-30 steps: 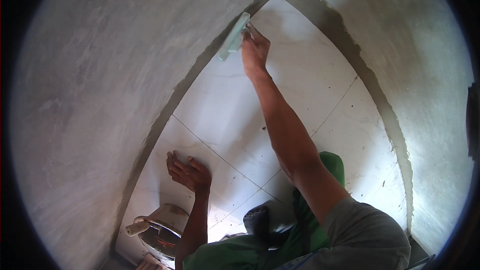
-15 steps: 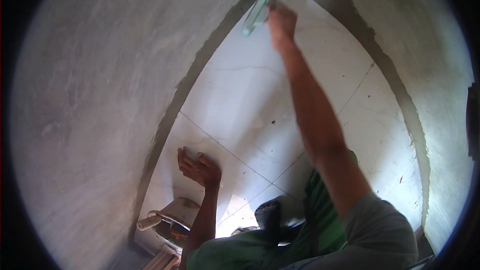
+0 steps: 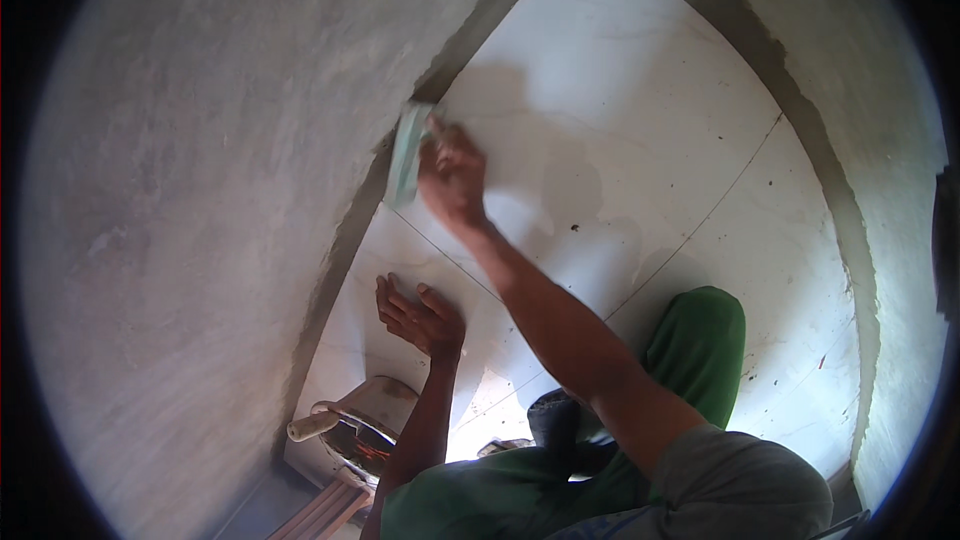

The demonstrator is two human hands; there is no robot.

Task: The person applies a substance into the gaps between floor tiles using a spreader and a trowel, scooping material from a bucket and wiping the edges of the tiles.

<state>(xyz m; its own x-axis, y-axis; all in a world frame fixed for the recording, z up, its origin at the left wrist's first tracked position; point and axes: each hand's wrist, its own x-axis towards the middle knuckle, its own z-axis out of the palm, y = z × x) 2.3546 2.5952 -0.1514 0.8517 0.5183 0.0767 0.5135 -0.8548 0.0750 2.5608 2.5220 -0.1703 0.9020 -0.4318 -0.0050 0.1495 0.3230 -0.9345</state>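
My right hand (image 3: 455, 175) is closed round a pale green hand float (image 3: 405, 153), slightly blurred. The long tool lies along the left edge of the white tiles (image 3: 620, 50), against the grey mortar strip (image 3: 335, 285) at the foot of the wall. Lower down, my left hand (image 3: 420, 315) rests on a tile with its fingers spread, holding nothing. Beside my left forearm stands a bucket (image 3: 385, 402), its contents partly hidden.
A pale-handled tool (image 3: 313, 427) lies across the bucket's rim. Brown wooden strips (image 3: 325, 512) are below it. Rough grey walls (image 3: 190, 190) rise on both sides. My green-trousered knee (image 3: 700, 350) and a dark boot (image 3: 553, 420) are on the tiles.
My right hand has drawn the float from the far corner down along the left edge, nearer to me. My left hand stays on the tile; the whole view has shifted slightly.
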